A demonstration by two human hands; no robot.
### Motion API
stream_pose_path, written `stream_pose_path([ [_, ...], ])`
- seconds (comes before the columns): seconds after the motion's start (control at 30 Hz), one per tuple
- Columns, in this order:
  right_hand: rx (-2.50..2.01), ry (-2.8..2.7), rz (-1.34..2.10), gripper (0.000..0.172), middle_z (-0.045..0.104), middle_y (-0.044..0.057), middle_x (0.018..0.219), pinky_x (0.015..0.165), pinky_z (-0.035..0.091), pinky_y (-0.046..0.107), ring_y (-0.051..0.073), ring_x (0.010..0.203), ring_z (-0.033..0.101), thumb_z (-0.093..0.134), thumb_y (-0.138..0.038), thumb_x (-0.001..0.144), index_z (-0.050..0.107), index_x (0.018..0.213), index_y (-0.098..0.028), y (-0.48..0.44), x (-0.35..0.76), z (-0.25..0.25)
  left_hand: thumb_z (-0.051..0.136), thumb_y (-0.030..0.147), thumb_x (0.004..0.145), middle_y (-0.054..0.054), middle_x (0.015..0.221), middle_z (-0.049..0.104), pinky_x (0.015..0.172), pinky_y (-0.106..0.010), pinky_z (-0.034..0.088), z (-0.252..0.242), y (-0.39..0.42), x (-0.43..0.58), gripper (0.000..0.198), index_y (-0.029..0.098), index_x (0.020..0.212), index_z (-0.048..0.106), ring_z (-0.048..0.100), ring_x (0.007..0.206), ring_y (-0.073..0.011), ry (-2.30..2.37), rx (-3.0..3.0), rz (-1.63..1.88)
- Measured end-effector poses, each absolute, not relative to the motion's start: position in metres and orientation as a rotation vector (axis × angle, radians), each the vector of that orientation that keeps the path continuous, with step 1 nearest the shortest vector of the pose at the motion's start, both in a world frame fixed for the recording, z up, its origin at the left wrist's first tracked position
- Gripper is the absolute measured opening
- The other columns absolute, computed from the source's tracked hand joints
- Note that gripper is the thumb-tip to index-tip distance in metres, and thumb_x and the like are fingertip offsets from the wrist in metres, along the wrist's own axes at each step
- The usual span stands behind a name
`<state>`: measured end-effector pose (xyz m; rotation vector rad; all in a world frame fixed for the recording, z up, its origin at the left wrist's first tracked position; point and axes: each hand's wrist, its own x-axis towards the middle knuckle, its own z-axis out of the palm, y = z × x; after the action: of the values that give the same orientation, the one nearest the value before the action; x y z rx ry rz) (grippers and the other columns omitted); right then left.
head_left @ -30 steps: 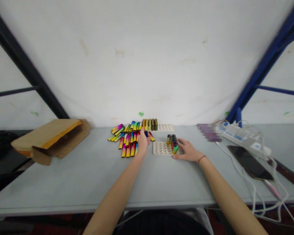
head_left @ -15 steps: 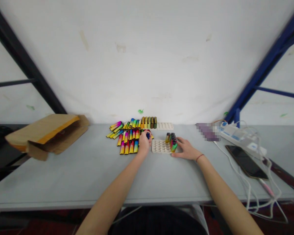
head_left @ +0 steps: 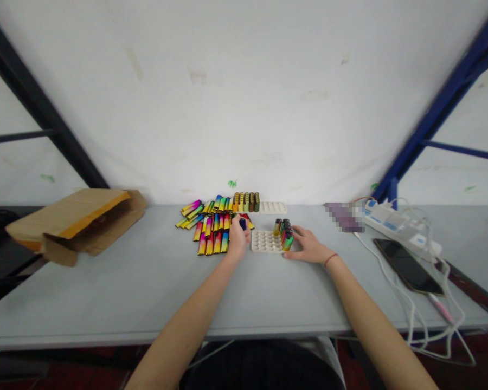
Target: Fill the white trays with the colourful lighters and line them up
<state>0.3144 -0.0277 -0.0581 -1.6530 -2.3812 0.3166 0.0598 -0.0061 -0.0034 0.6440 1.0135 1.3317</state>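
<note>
My left hand is closed around a small dark blue tube-like piece, just left of a white tray with rows of holes. Most of that piece is hidden by the fingers. My right hand rests on the table with its fingers spread around the tray's right end. Several shiny coloured tubes stand upright there, close to the fingertips; whether they touch cannot be made out. Left of my left hand lies a spread of flat, rainbow-coloured metallic tubes.
By the wall, a second white tray has upright yellow-to-brown tubes at its left. An open cardboard box sits at far left. To the right are a phone, a power strip, white cables and a blurred purple item.
My left hand has shifted very slightly left with the dark blue piece still in it. My right hand stays at the tray's right end. The whole view has moved a little.
</note>
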Motion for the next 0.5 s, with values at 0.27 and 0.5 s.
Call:
stream_pose_path([
  [0.27,-1.657,-2.386,0.325,0.1,0.042,0.027,0.163,0.124,0.032,0.06,0.044,0.149,0.043,0.07,-0.08,0.078,0.056,0.151,-0.014,-0.028,0.315,-0.057,0.037,0.027,0.092,0.007,0.044,0.027,0.038,-0.019,0.009,-0.006,-0.005,0.063,0.033,0.021,0.06,0.044,0.017,0.036,-0.0071,1.035,0.71,1.317],
  [0.5,-1.655,-2.37,0.332,0.1,0.043,0.026,0.162,0.123,0.033,0.061,0.044,0.148,0.045,0.07,-0.082,0.077,0.056,0.151,-0.016,-0.028,0.316,-0.059,0.033,0.045,0.102,0.007,0.045,0.031,0.039,-0.021,0.016,-0.015,-0.003,0.065,0.044,0.023,0.065,0.04,0.023,0.037,-0.0085,1.061,0.773,1.289],
])
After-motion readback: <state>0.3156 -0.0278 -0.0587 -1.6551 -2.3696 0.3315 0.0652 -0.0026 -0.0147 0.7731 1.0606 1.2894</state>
